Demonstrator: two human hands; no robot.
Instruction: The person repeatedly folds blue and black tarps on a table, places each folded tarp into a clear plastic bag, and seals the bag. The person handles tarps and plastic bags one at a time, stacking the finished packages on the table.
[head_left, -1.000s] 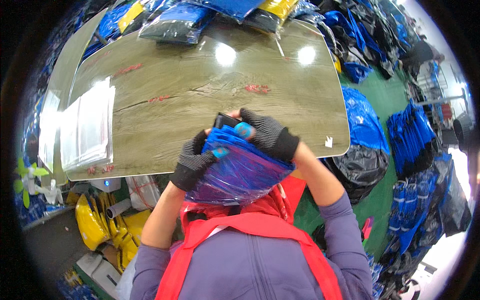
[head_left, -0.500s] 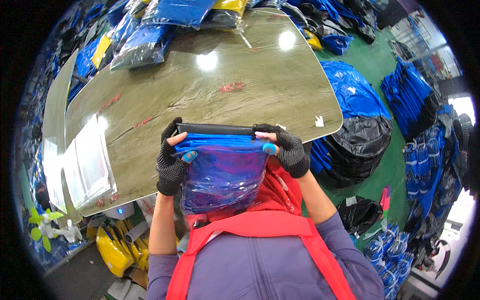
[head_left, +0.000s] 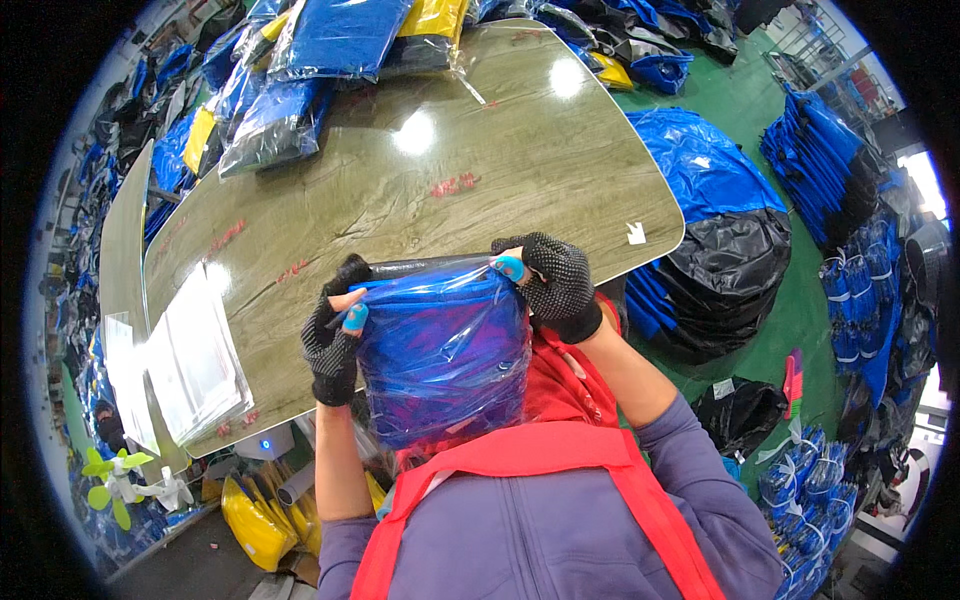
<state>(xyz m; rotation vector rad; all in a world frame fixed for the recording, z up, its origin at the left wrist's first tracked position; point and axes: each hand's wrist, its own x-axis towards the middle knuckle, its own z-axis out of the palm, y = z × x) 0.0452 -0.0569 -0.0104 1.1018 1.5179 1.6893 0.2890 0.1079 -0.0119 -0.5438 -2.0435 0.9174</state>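
Observation:
I hold a clear plastic bag with a folded blue item (head_left: pixel 440 350) inside, upright against my chest at the near edge of the table. My left hand (head_left: pixel 335 335), in a black fingerless glove with a blue fingertip cover, grips the bag's top left corner. My right hand (head_left: pixel 550 285), gloved the same way, pinches the top right corner. The bag's mouth stretches between both hands. Its lower end rests against my red apron (head_left: pixel 560 450).
The wooden table (head_left: pixel 420 180) has a stack of clear flat bags (head_left: pixel 195 360) at its left near edge and packed blue and yellow bags (head_left: pixel 320 60) piled at the far side. Blue and black sacks (head_left: pixel 730 230) lie on the green floor to the right.
My hands have spread apart along the bag's top edge, from bunched together over it to one at each corner. The bag now hangs flatter and more upright.

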